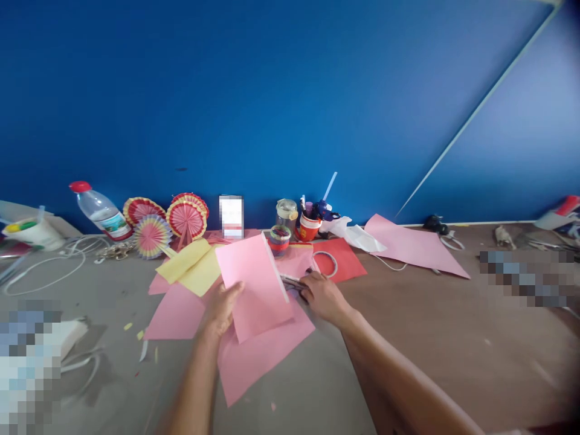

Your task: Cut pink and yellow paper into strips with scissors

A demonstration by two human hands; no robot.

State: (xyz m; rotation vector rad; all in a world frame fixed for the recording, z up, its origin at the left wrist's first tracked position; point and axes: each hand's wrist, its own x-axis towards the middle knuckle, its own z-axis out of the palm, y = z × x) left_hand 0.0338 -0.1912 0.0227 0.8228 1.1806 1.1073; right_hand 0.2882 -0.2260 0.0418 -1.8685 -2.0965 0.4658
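Note:
My left hand [223, 308] grips the left edge of a folded pink paper sheet [256, 284], thumb on top, held tilted above the table. A pale strip runs along the sheet's right edge. Just right of that edge, my right hand [324, 295] has its fingers curled on a pair of scissors [293, 283], whose blades point left toward the paper and are partly hidden. Beneath the held sheet lies another pink sheet [267, 356]. Beyond my right hand, a white tape ring [334, 266] lies on red paper [351, 260].
Yellow paper [202, 269] lies left of my hands. Along the blue wall stand pleated paper fans [186, 219], a tilted bottle [102, 211], a phone [231, 217], a jar [286, 212] and a red cup [310, 228] of tools. Another pink sheet [414, 244] lies right.

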